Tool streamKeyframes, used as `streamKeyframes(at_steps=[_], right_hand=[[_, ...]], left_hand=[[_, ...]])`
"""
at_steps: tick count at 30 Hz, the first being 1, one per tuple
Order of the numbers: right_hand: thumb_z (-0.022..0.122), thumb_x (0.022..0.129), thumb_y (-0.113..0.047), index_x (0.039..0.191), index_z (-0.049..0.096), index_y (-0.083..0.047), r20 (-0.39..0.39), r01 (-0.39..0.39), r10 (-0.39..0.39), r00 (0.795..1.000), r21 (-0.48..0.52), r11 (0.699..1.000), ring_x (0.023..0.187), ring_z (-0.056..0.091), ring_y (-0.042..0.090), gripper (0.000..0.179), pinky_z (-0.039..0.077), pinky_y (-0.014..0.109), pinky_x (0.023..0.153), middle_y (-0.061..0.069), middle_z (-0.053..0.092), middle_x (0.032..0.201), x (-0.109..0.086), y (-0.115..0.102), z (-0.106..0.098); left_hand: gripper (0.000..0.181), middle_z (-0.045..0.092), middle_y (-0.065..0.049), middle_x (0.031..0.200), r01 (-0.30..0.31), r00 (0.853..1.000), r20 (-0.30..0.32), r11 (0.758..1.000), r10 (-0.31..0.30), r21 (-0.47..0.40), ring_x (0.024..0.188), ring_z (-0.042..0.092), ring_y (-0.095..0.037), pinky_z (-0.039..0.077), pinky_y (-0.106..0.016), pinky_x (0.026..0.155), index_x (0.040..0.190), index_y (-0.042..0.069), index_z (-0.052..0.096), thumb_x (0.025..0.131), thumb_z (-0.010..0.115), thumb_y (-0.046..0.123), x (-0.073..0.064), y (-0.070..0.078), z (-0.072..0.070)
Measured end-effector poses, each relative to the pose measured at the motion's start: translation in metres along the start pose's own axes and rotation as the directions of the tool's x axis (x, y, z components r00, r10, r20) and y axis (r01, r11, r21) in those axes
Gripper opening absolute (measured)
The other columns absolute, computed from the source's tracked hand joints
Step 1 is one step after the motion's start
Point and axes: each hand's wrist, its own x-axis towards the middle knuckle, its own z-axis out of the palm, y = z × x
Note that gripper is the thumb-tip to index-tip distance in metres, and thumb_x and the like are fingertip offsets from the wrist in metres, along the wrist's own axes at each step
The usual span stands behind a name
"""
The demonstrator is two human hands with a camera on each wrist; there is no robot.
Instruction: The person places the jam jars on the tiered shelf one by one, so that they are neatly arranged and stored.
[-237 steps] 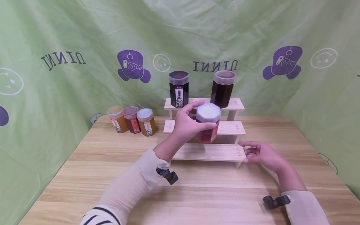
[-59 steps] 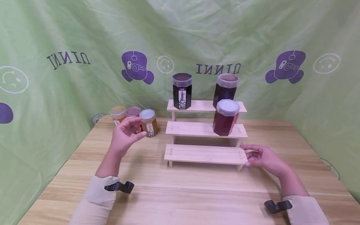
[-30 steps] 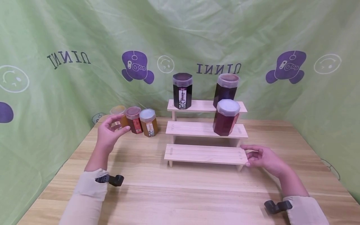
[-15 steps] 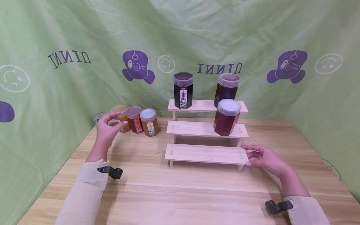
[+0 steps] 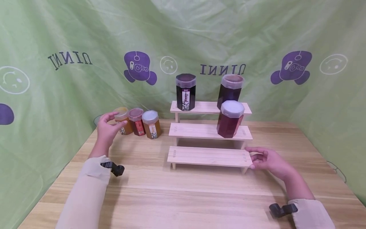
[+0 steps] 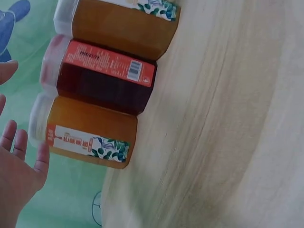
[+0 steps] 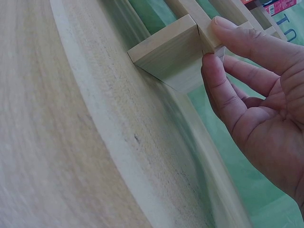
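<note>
Yellow-lidded jar [image 5: 128,128] near left hand [image 5: 107,129]

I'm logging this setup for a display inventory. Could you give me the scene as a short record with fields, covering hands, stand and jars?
Left hand: beside the leftmost amber jar, not gripping it
Right hand: pinching the right end of the bottom tier
Stand: wooden, three tiers
Top tier: labelled dark jar left, second dark jar right
Middle tier: red jar, right side
Table: three jars left of stand; amber, red, amber
</note>
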Motion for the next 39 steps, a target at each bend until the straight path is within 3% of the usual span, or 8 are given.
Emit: streamKeyframes(at_steps=[10, 18, 27, 35, 39], right_hand=[[0.076, 0.078, 0.001, 0.14, 0.038, 0.014, -0.018, -0.027, 0.026, 0.999, -0.036, 0.999, 0.095, 0.063, 0.016, 0.074, 0.056, 0.026, 0.079, 0.023, 0.062, 0.109, 0.001, -0.004, 0.002], [0.076, 0.078, 0.001, 0.14, 0.038, 0.014, -0.021, -0.033, 0.032, 0.999, -0.032, 0.999, 0.095, 0.062, 0.016, 0.075, 0.056, 0.026, 0.079, 0.022, 0.062, 0.109, 0.0, -0.003, 0.001], [0.076, 0.077, 0.002, 0.14, 0.037, 0.014, -0.024, -0.035, 0.035, 0.999, -0.022, 0.999, 0.095, 0.063, 0.016, 0.075, 0.056, 0.027, 0.08, 0.022, 0.062, 0.109, -0.001, -0.002, 0.001], [0.075, 0.079, 0.002, 0.14, 0.037, 0.015, -0.011, -0.023, 0.022, 1.0, -0.01, 1.0, 0.093, 0.064, 0.016, 0.073, 0.056, 0.027, 0.078, 0.019, 0.064, 0.105, 0.0, 0.0, 0.0], [0.074, 0.079, 0.002, 0.139, 0.036, 0.015, 0.002, -0.019, 0.019, 1.0, 0.005, 1.0, 0.094, 0.064, 0.016, 0.072, 0.057, 0.028, 0.079, 0.018, 0.064, 0.105, 0.0, 0.0, -0.001]], left_hand=[[0.064, 0.038, -0.014, 0.139, 0.053, 0.998, -0.033, 0.997, -0.051, 0.059, 0.112, 0.045, -0.022, 0.047, -0.018, 0.078, 0.139, 0.008, 0.052, 0.082, 0.08, 0.021, 0.008, -0.009, -0.002], [0.078, 0.038, -0.013, 0.145, 0.052, 0.998, -0.035, 0.996, -0.05, 0.069, 0.128, 0.036, -0.028, 0.044, -0.028, 0.089, 0.147, 0.011, 0.042, 0.08, 0.081, 0.015, 0.018, -0.014, -0.004], [0.089, 0.029, -0.017, 0.154, 0.077, 0.992, 0.095, 0.991, -0.088, 0.113, 0.138, 0.031, -0.035, 0.039, -0.049, 0.107, 0.153, 0.009, 0.028, 0.08, 0.08, 0.013, 0.032, -0.014, -0.01], [0.093, 0.026, -0.019, 0.156, 0.058, 0.978, 0.187, 0.986, -0.087, 0.154, 0.135, 0.035, -0.041, 0.042, -0.05, 0.104, 0.154, 0.005, 0.023, 0.08, 0.08, 0.01, 0.046, -0.014, -0.01], [0.092, 0.027, -0.02, 0.155, 0.046, 0.976, 0.201, 0.984, -0.081, 0.174, 0.131, 0.039, -0.041, 0.044, -0.049, 0.102, 0.154, 0.004, 0.022, 0.082, 0.079, 0.011, 0.047, -0.015, -0.009]])
